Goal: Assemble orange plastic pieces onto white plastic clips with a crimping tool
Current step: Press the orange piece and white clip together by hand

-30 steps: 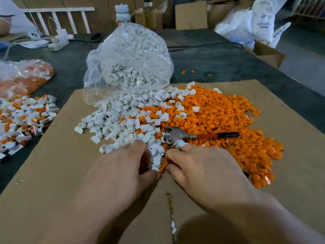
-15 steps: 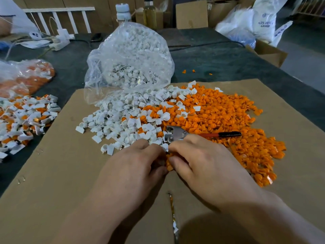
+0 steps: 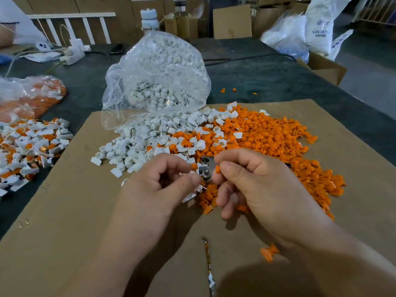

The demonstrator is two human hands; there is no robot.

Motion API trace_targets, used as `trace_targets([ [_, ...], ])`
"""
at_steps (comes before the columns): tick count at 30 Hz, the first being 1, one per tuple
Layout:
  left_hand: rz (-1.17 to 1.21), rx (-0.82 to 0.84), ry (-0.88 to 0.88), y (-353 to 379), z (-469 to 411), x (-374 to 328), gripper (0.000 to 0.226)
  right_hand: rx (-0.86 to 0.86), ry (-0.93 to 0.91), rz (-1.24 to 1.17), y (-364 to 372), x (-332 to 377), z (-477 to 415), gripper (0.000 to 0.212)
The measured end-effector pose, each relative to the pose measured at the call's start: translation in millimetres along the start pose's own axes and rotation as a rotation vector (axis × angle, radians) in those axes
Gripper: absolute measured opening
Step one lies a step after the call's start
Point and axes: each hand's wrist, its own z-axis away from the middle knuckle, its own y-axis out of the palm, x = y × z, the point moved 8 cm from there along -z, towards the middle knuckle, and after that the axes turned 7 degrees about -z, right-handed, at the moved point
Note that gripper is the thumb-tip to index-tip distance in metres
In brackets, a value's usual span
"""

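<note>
My left hand (image 3: 162, 185) pinches a small white clip (image 3: 186, 173) between thumb and forefinger. My right hand (image 3: 257, 185) pinches an orange piece (image 3: 217, 169) between thumb and index finger, close to the clip. Between the two hands shows the metal head of the crimping tool (image 3: 205, 169); its handle is hidden behind my right hand except for a black tip. Just beyond the hands a heap of loose white clips (image 3: 137, 146) meets a wide heap of orange pieces (image 3: 267, 142).
All this lies on a cardboard sheet (image 3: 64, 211) over a dark table. A clear bag of white clips (image 3: 158, 78) stands behind the heaps. Assembled white-and-orange parts (image 3: 27, 146) and a bag of orange pieces (image 3: 32, 97) lie at the left. One stray orange piece (image 3: 269, 252) lies near my right wrist.
Both hands have come up off the near edge of the heaps. My left hand now pinches a white clip and my right an orange piece, held close together in front of the tool's head.
</note>
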Motion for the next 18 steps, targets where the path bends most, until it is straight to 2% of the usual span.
trace_targets([
  [3,0.400,0.087,-0.130,8.6,1.1,0.0,0.028,0.035,0.027,-0.160,3.9,-1.4,-1.7,0.019],
  [6,0.681,0.144,-0.279,17.4,2.8,1.2,0.022,0.092,-0.005,-0.167,9.3,2.4,-0.9,0.015],
  [12,0.797,0.307,-0.422,31.7,9.2,-0.6,0.022,0.092,-0.183,0.150,12.0,14.7,4.4,0.011],
  [18,0.815,0.347,-0.419,35.2,8.4,-2.8,0.017,0.036,-0.253,0.360,13.3,16.0,10.3,0.017],
])
